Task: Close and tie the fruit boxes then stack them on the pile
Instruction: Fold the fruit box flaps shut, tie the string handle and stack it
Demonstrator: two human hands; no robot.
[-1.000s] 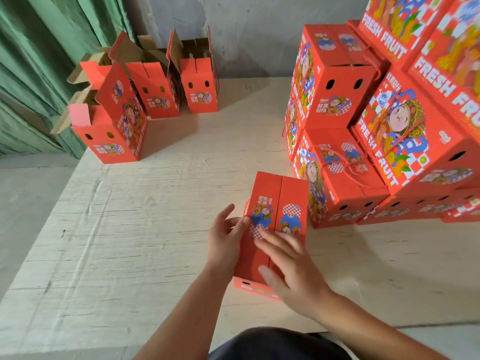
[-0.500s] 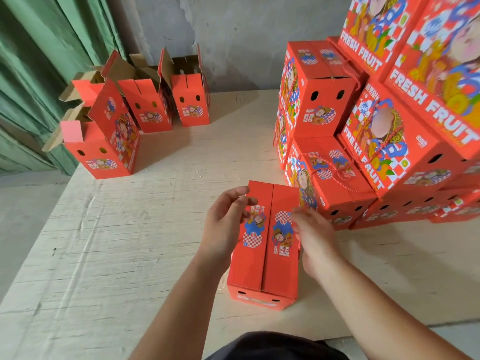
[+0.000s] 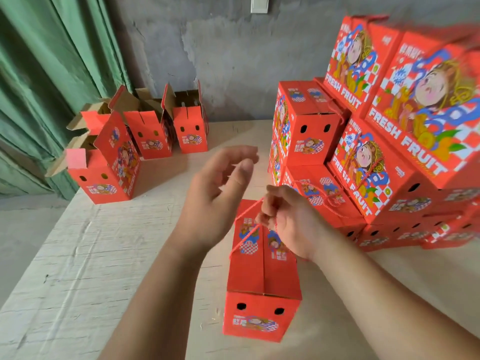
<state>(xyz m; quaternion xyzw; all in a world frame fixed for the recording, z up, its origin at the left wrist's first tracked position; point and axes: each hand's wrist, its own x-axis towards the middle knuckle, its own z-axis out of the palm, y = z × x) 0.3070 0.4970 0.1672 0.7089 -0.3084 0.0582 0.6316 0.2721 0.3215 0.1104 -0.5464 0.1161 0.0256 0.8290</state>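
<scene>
A closed red fruit box (image 3: 262,276) stands on the pale wooden table (image 3: 85,268) right in front of me, its two top flaps folded together. My right hand (image 3: 288,219) hovers over the far end of its lid and pinches the red cord (image 3: 246,224), which runs down the box's left side. My left hand (image 3: 220,190) is raised above and left of the box, fingers loosely spread, holding nothing. The pile of tied boxes (image 3: 384,157) rises at the right, just behind the box.
Several open boxes (image 3: 145,133) with raised flaps stand at the far left of the table, by a green curtain (image 3: 46,61). A grey wall (image 3: 220,48) runs behind. The table's left edge drops to the floor (image 3: 23,224).
Both hands have lifted off the box's lid. The right hand has taken hold of the red cord and pulled it up; the left hand has risen free. The view has tilted upward.
</scene>
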